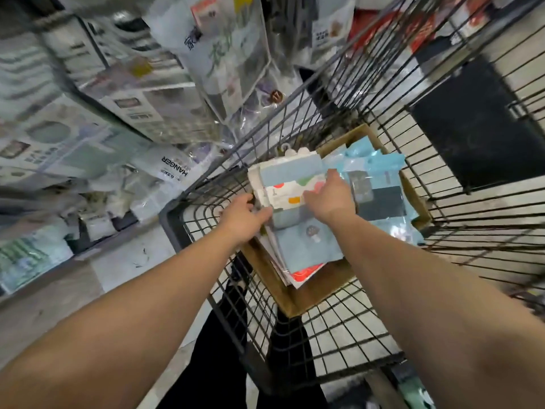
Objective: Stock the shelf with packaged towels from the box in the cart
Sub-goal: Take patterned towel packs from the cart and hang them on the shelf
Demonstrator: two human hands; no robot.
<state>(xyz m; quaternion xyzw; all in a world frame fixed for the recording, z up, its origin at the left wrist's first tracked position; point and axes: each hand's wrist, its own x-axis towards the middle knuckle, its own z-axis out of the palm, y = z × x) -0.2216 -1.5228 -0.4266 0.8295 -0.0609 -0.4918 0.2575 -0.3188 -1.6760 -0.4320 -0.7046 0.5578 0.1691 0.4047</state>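
Both hands reached into a cardboard box (298, 302) in a wire cart (442, 202). The left hand (243, 218) gripped the left edge of a stack of packaged towels (295, 184); the right hand (330, 199) lay flat on top, fingers spread. The glossy packets could slide apart if lifted unevenly.

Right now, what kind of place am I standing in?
Most likely a retail store aisle during restocking. A wire cart holds a cardboard box of packaged towels, and beside it shelves are crowded with packaged goods, including a pack labelled HANGER.
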